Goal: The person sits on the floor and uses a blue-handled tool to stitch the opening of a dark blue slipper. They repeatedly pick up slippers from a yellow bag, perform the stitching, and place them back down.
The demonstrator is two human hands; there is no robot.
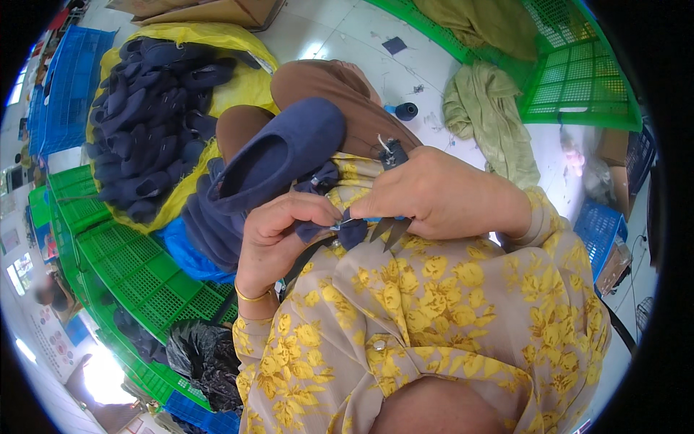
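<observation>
My left hand (pixel 273 235) is closed, thumb and finger pinching a small navy fabric piece (pixel 353 233) that looks like a bow. Opposite it, my right hand (pixel 450 189) is curled around a pair of scissors (pixel 391 230), their dark blades pointing toward my body and the wrapped handle showing above. The right fingertips meet the same fabric, where a thin, shiny needle-like sliver shows between the hands. A navy felt slipper (pixel 312 132) lies on my lap, just beyond my left hand. Stacked navy slippers (pixel 210 224) rest beside it, with another dark fabric piece (pixel 318 178) nearby.
A yellow sack (pixel 249 83) full of navy slippers stands at the left, near green crates (pixel 137 264) and a black plastic bag (pixel 202 358). On the floor ahead lies a dark thread spool (pixel 406 111). Olive cloth (pixel 481 108) hangs by a green crate (pixel 582 83).
</observation>
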